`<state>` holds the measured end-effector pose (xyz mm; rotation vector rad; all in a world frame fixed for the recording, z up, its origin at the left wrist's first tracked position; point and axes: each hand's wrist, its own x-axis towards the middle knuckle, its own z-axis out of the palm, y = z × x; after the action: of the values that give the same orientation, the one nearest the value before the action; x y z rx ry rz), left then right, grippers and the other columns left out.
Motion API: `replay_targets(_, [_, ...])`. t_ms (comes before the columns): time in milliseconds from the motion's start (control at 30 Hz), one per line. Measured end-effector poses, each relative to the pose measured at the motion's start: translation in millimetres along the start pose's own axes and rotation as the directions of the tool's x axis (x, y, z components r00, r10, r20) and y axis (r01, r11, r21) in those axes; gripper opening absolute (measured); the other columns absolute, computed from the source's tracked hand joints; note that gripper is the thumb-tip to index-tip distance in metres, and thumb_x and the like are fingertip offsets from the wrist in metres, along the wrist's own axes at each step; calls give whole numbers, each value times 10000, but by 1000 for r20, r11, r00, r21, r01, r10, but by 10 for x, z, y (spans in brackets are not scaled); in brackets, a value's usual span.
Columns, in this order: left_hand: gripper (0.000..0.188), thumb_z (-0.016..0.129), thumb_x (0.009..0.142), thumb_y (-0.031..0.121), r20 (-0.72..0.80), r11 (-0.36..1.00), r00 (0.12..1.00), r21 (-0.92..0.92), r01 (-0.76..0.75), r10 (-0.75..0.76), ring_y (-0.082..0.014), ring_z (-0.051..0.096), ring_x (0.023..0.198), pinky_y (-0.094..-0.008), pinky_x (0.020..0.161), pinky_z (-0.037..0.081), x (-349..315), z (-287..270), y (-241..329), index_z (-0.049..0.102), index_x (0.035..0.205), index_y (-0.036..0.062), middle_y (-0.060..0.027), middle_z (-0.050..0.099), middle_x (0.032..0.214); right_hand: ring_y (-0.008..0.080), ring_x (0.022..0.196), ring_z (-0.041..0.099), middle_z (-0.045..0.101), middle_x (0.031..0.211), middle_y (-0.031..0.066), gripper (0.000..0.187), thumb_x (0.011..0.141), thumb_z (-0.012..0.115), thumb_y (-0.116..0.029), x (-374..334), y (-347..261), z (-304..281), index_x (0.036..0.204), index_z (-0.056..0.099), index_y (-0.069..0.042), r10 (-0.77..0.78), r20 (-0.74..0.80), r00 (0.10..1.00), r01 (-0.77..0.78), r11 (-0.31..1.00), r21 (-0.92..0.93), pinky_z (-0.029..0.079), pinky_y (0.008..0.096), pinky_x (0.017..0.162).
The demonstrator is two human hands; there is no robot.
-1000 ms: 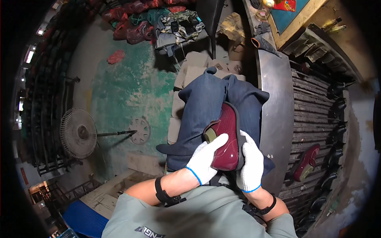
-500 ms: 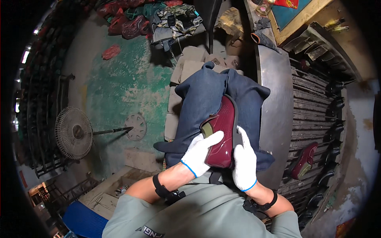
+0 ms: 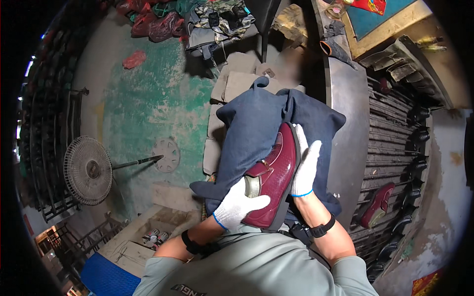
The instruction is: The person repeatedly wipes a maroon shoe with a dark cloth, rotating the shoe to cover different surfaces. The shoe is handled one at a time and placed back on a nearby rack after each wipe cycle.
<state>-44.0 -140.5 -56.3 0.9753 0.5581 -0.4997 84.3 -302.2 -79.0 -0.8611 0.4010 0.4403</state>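
A glossy burgundy loafer with a dark sole lies tilted on its side over my lap, toe pointing away from me. My left hand, in a white knit glove, grips it at the heel, thumb over the outer side and fingers hidden by the opening. Something pale green shows inside that opening. Flat along the sole on the other side rests my gloved right hand, its fingers stretched out. Dark blue cloth covers my legs under the shoe.
At my right runs a metal-topped ledge, then a slatted rack bearing another burgundy loafer and several black shoes. A standing fan is at left. A dark glove lies at the ledge's far end.
The shoe has turned to show more of its upper and moved slightly nearer me. My left hand has shifted down to the heel; my right hand has slid forward along the sole, fingers straightened.
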Motion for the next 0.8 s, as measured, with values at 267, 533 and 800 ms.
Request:
replay_targets(267, [705,929,886,137,-54,988,998,151,-24,32,-163,661,1208,-366,1092,547,74,66,61,597,1498,23,-66,706,1344,244,1568,454,425,1768,187,748,1224,471,-392,258,59,-452,1787,210,27,-123,166,978,200,771,-604,334,362,1321])
replay_targets(533, [1039,862,901,153,13,436,716,786,-439,698,-434,612,1473,-492,1211,509,16,763,236,284,1747,-15,-313,548,1629,270,1514,498,343,1770,201,1421,884,928,-163,-781,-451,-87,1789,-161,-42,-102,369,924,248,894,-374,459,393,1233])
replay_targets(800, [599,771,927,102,367,212,531,635,-743,764,-487,585,1478,-532,1238,469,92,784,833,642,1502,-8,-302,573,1619,437,1324,702,679,1443,287,783,934,737,-226,-650,-762,-496,1619,473,47,279,269,922,-355,886,298,553,582,1194])
